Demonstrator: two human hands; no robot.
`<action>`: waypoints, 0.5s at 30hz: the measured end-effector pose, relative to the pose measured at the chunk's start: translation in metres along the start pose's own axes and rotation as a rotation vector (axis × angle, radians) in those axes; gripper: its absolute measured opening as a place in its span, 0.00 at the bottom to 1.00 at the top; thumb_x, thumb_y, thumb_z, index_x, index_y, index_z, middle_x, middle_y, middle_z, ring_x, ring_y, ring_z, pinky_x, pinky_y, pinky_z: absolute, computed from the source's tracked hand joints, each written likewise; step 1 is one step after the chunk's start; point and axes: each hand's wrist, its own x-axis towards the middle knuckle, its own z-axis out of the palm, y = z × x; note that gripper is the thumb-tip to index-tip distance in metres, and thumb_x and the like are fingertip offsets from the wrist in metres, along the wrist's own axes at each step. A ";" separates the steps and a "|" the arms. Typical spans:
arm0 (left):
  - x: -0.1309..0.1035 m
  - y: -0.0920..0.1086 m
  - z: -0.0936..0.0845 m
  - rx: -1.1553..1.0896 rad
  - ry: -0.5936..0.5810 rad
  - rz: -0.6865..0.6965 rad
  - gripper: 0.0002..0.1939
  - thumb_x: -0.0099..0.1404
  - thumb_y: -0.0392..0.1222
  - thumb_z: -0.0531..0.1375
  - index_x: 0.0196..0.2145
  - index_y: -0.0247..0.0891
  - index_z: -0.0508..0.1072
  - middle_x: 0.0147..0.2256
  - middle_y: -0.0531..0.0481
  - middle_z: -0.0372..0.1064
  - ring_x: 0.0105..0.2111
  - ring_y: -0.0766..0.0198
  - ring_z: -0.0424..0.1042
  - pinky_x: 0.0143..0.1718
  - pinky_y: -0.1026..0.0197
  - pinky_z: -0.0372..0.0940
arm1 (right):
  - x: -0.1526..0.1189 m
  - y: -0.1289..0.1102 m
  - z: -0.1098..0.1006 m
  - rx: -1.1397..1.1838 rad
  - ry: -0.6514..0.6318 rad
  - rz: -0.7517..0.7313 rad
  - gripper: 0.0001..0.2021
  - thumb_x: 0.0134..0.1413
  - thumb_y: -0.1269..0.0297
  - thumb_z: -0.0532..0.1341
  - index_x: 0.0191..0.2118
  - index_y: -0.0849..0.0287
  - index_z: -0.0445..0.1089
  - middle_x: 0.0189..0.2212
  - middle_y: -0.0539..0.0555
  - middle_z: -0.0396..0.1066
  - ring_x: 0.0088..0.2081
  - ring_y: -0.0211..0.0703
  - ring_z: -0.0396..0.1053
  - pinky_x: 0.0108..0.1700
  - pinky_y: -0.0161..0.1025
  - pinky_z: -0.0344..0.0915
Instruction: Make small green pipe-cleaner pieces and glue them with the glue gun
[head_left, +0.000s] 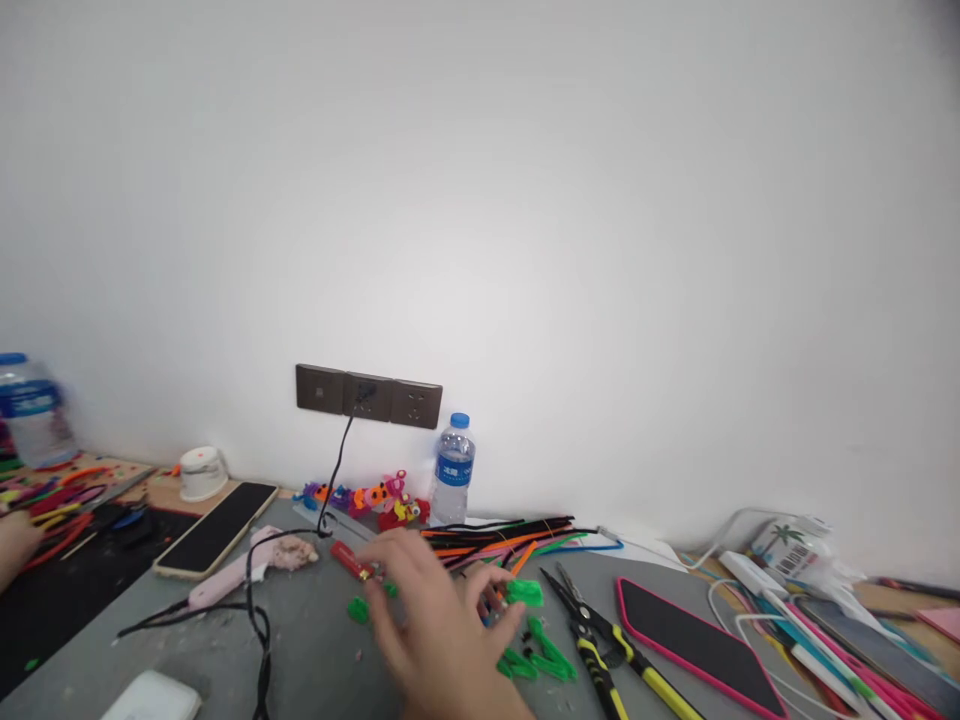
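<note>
My right hand (427,610) reaches leftward across the front of my left hand. Its fingers and thumb are apart, close to a red lighter-like item (349,560) on the grey mat (300,640). Partly hidden behind it, my left hand (491,605) has its fingers around a bright green fuzzy piece (525,593), with small blue and orange bits between the fingers. More green fuzzy shapes (551,655) lie just right of my hands. A small green tuft (358,609) rests on the mat to the left, below the red item.
Yellow-black pliers (600,650) and a pink-edged phone (697,645) lie right. Behind are colourful stems (510,540), a bottle (453,470) and fuzzy figures (375,495). Left are a pink tool (225,580) with a black cable, another phone (217,530) and another person's hand (16,545).
</note>
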 end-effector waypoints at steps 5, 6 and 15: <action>-0.002 -0.002 0.002 -0.087 -0.297 0.026 0.10 0.55 0.32 0.61 0.33 0.46 0.75 0.29 0.54 0.76 0.28 0.57 0.75 0.28 0.59 0.68 | 0.053 -0.052 0.080 -0.186 -0.378 -0.345 0.12 0.60 0.69 0.56 0.49 0.62 0.65 0.43 0.58 0.74 0.45 0.49 0.72 0.46 0.41 0.68; -0.002 -0.002 0.004 -0.058 -0.294 -0.009 0.12 0.50 0.30 0.62 0.31 0.44 0.75 0.27 0.52 0.75 0.26 0.58 0.74 0.25 0.60 0.67 | 0.062 -0.058 0.097 -0.253 -0.454 -0.335 0.12 0.57 0.68 0.58 0.47 0.65 0.66 0.40 0.61 0.75 0.42 0.51 0.73 0.41 0.42 0.70; 0.003 -0.005 0.006 -0.048 -0.296 -0.060 0.11 0.51 0.29 0.62 0.34 0.40 0.75 0.29 0.50 0.73 0.26 0.62 0.71 0.26 0.63 0.63 | 0.087 -0.057 0.176 -0.524 -0.734 0.065 0.17 0.50 0.79 0.63 0.47 0.66 0.68 0.41 0.68 0.76 0.42 0.58 0.76 0.35 0.48 0.72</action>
